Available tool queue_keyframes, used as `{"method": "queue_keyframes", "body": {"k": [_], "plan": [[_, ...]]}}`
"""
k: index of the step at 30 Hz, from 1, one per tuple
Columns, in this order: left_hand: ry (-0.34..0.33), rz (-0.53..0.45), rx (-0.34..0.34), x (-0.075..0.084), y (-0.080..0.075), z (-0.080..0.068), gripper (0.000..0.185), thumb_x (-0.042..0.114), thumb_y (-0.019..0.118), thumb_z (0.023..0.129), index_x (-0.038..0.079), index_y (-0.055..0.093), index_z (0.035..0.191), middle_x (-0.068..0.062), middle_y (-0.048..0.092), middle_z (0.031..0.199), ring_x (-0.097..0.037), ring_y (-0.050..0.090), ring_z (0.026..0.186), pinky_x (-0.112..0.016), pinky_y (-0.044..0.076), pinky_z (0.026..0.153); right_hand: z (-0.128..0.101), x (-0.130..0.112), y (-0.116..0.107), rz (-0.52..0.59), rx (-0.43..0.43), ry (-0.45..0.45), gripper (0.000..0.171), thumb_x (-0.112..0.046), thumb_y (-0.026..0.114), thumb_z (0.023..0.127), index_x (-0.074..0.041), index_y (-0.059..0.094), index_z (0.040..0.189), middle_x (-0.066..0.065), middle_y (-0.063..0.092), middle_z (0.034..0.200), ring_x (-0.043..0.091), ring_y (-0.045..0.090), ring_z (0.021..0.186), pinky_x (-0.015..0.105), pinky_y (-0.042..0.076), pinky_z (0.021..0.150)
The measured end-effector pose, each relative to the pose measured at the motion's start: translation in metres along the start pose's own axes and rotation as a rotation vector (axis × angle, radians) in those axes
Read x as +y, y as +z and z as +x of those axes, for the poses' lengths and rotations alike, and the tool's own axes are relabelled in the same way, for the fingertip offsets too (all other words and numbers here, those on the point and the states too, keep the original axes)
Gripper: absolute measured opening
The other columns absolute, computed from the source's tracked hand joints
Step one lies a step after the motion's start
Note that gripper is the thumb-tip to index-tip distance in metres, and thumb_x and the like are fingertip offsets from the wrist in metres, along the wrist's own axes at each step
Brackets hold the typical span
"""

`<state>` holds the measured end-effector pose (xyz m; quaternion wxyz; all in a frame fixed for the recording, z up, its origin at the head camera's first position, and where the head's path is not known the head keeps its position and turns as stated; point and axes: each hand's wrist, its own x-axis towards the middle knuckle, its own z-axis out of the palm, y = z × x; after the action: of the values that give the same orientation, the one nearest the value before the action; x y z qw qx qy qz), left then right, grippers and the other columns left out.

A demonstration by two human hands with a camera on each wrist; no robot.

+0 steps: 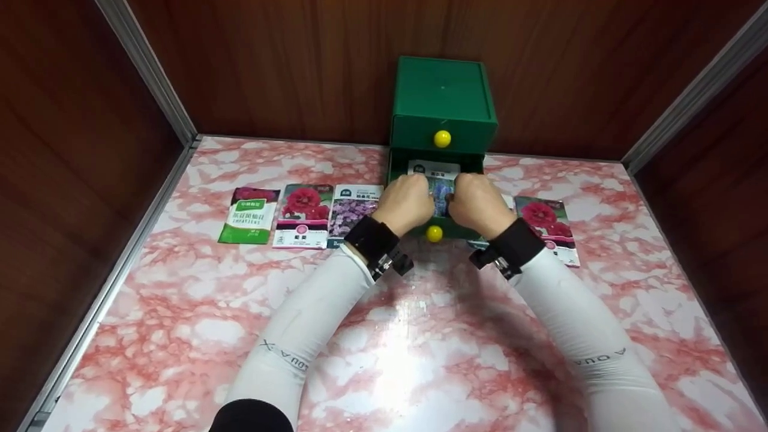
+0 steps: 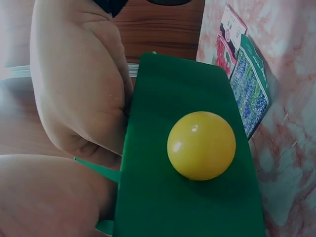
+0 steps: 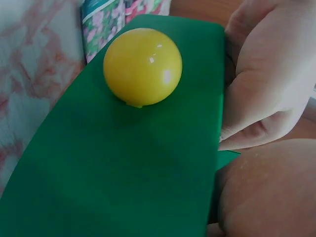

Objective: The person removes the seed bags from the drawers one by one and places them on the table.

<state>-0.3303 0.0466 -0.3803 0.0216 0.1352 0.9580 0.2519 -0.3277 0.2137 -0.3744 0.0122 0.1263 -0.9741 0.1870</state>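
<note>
The cabinet (image 1: 442,90) and its lower drawer (image 1: 462,230) are plain green, the upper knob (image 1: 442,139) and lower knob (image 1: 434,234) glossy yellow. The packet in the drawer (image 1: 441,195) shows blue flowers below a pale top. The leftmost packet (image 1: 249,217) is green and white, the next packet (image 1: 303,217) has deep pink blooms, and the third packet (image 1: 354,215) purple ones. The table (image 1: 240,336) is marbled red and white; the walls (image 1: 276,66) are brown wood-grain. White sleeves (image 1: 318,312) carry dark lettering; the wristbands (image 1: 373,239) are black.
</note>
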Motion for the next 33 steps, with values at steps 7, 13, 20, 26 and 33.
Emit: {"method": "queue_keyframes", "body": {"k": [7,13,20,26,33], "plan": [[-0.046,0.043,-0.032,0.003,0.002,0.003,0.015,0.014,0.069,0.104,0.006,0.079,0.111,-0.011,0.078,0.122,-0.027,0.074,0.099,-0.044,0.062,0.086,0.004,-0.001,0.002,-0.061,-0.015,-0.043,0.013,0.0,0.063,0.096,0.006,0.067,0.086,0.03,0.069,0.084,0.037,0.063,0.072,0.053,0.054,0.065],[-0.037,0.116,-0.023,0.009,0.006,0.004,0.022,0.02,0.069,0.104,0.006,0.081,0.116,-0.014,0.078,0.123,-0.035,0.075,0.111,-0.049,0.062,0.097,0.01,-0.002,0.003,-0.117,-0.051,-0.056,0.025,-0.002,0.063,0.094,-0.005,0.056,0.071,0.027,0.067,0.079,0.049,0.072,0.081,0.061,0.061,0.075],[-0.025,0.132,-0.04,0.01,0.008,0.004,0.022,0.021,0.067,0.107,0.007,0.082,0.114,-0.011,0.079,0.124,-0.033,0.071,0.121,-0.047,0.047,0.117,0.014,-0.003,0.004,-0.129,-0.087,-0.051,0.03,-0.006,0.065,0.095,-0.007,0.054,0.067,0.02,0.058,0.071,0.049,0.071,0.079,0.062,0.061,0.077],[-0.019,0.147,-0.058,0.009,0.007,0.005,0.022,0.021,0.066,0.107,0.008,0.082,0.112,-0.009,0.079,0.125,-0.031,0.071,0.122,-0.046,0.043,0.119,0.016,-0.004,0.005,-0.126,-0.077,-0.032,0.027,-0.007,0.065,0.094,-0.005,0.054,0.069,0.028,0.066,0.079,0.052,0.072,0.084,0.064,0.062,0.081],[-0.007,0.134,-0.049,0.008,0.009,0.006,0.019,0.021,0.067,0.107,0.009,0.081,0.105,-0.008,0.08,0.118,-0.03,0.072,0.116,-0.047,0.043,0.117,0.017,-0.003,0.005,-0.079,-0.093,0.038,0.021,-0.006,0.064,0.092,-0.004,0.058,0.072,0.03,0.069,0.085,0.047,0.072,0.087,0.062,0.062,0.083]]}}
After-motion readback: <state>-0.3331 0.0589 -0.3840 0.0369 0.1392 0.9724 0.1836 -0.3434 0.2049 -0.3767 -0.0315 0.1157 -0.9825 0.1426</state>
